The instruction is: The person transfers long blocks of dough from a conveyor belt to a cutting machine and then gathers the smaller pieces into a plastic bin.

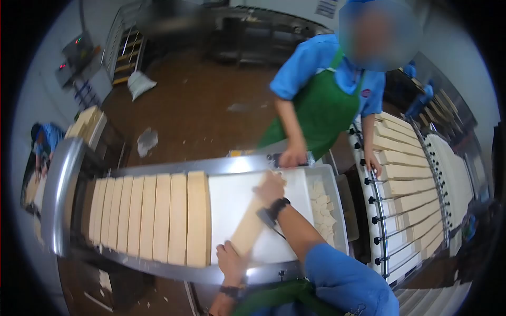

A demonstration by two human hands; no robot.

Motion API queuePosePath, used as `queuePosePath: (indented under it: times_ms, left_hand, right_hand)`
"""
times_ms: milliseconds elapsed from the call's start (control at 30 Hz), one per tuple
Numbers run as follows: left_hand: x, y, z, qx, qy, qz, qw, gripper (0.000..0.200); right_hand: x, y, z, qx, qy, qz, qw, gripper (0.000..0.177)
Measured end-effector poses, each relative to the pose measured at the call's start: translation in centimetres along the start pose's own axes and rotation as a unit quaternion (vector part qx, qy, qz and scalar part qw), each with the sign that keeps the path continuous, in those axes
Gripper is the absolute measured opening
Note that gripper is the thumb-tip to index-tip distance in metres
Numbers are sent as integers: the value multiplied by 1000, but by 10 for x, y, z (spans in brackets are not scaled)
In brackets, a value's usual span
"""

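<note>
A long pale beige slab (249,227) lies slantwise over the white belt (226,189), held between my two hands. At its far end my right hand (270,188) is closed round it, with a dark band and small device on the wrist. My left hand (230,262) grips the near end, close to the belt's front edge. To the left, a row of similar slabs (150,218) lies side by side across the belt. The slab's exact material does not show.
A bin of pale scraps (322,208) adjoins the belt's right end. Across from me stands a person in a green apron (327,110), one hand (293,155) at the metal rail, the other at a second conveyor (406,174) bearing slabs. A metal arch (66,197) spans the left end.
</note>
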State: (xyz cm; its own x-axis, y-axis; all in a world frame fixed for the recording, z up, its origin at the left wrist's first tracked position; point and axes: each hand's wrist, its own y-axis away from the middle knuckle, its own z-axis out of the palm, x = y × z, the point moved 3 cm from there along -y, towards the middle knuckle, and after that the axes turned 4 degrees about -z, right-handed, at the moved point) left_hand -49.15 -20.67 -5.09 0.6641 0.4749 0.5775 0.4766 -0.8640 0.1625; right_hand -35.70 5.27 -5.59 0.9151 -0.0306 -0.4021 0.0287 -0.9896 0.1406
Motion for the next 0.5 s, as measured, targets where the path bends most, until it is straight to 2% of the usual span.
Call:
queuePosePath:
  times_ms: [33,100,167,233,300,333,400,433,467,500]
  left_hand:
    - [9,1,5,-59,-19,18,998,79]
    - [25,3,18,-168,34,-36,985,83]
    - [43,2,26,-167,7,-29,986,86]
    - [57,3,35,-165,-17,-28,986,88]
    - [71,8,42,-130,-7,35,991,84]
    - [83,14,45,-127,-12,38,991,84]
    - [123,31,47,-34,14,176,984,77]
    - [142,37,49,-31,12,176,984,77]
    - [167,46,52,-51,38,251,966,71]
    - [187,60,59,-71,65,324,941,66]
  right_hand:
    - [28,-2,-6,25,3,29,999,95]
    - [63,11,-25,94,22,50,994,97]
    - [82,25,-45,49,-64,89,993,98]
    - [105,42,-61,71,-118,135,981,96]
    - [163,43,-46,152,-148,98,972,101]
    - [171,67,-77,137,-277,127,943,100]
    - [217,95,-109,211,-241,174,931,94]
    - [277,101,-107,243,-78,122,959,90]
    - [325,105,-99,269,87,67,957,87]
    - [320,153,-161,353,-117,131,919,78]
